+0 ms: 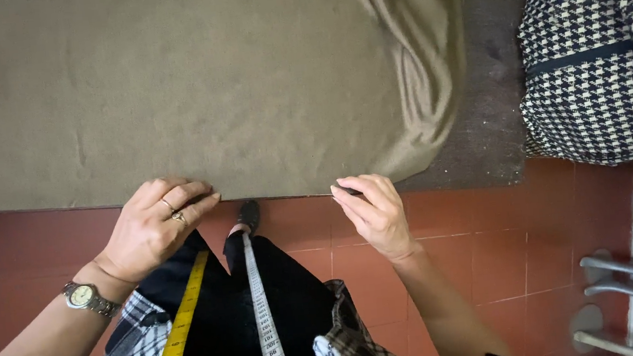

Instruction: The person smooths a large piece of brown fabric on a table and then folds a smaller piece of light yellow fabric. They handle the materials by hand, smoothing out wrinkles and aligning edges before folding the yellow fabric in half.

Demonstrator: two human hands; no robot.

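Draped from the person's neck, a measuring tape (261,313) hangs nearest the lens, one strand yellow, the other white, over dark trousers and a checked shirt. Just beyond, both hands meet the near edge of an olive-brown cloth (171,91) spread flat on the table (492,140). That edge runs left to right, straight across in front of the body. Left hand (149,231), ringed and with a wristwatch (86,297), pinches the hem with curled fingers; right hand (373,215) is closed on it too, thumb against forefinger, further along towards the bunched, folded end. Both reach equally far. Off right sits a houndstooth bundle (596,54).
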